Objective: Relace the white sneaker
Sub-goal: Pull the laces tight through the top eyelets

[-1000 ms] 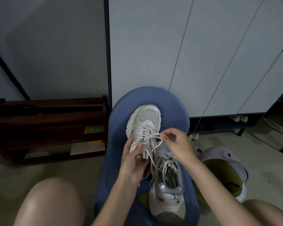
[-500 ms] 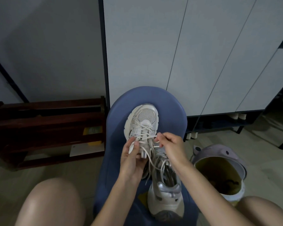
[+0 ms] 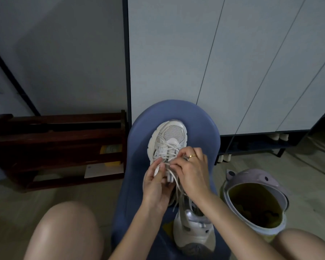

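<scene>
Home entryway, shoe cabinet [image 3: 233,62], wooden rack [image 3: 54,145]

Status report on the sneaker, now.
Left hand grips sneaker side. Right hand pinches lace at mid eyelets. Sneaker on blue stool, toe away. Nothing in the way.

Dim room, light low. Grey wall [image 3: 64,53] at left, dark diagonal strip across it. White cabinet doors [image 3: 214,62] behind, dark frame, open gap beneath. Dark wooden rack [image 3: 54,139] against wall at left, yellow item and white card inside. Beige floor [image 3: 73,196]. Blue chair [image 3: 201,126] in centre. Lilac bin [image 3: 255,181] on floor right of chair, lid open.
</scene>
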